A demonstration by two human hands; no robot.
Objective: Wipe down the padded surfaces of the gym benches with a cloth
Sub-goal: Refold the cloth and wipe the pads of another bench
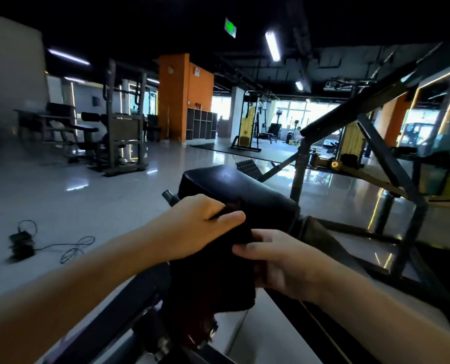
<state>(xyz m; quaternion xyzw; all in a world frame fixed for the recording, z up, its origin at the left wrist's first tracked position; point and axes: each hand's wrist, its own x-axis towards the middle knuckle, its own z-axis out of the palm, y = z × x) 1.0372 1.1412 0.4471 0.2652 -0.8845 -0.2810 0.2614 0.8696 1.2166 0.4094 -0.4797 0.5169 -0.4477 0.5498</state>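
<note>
A dark cloth (213,279) is held between both hands and hangs below them. Its upper edge is pinched by the left hand (200,227), and its right side is gripped by the curled fingers of the right hand (279,264). Just beyond the hands a black padded bench cushion (231,185) is seen; whether the cloth touches it cannot be told. Well left of the hands, a coiled cable (71,248) lies on the glossy floor (113,206).

Left hand (200,227) and right hand (279,264), both pinching one cloth (213,279)
</note>
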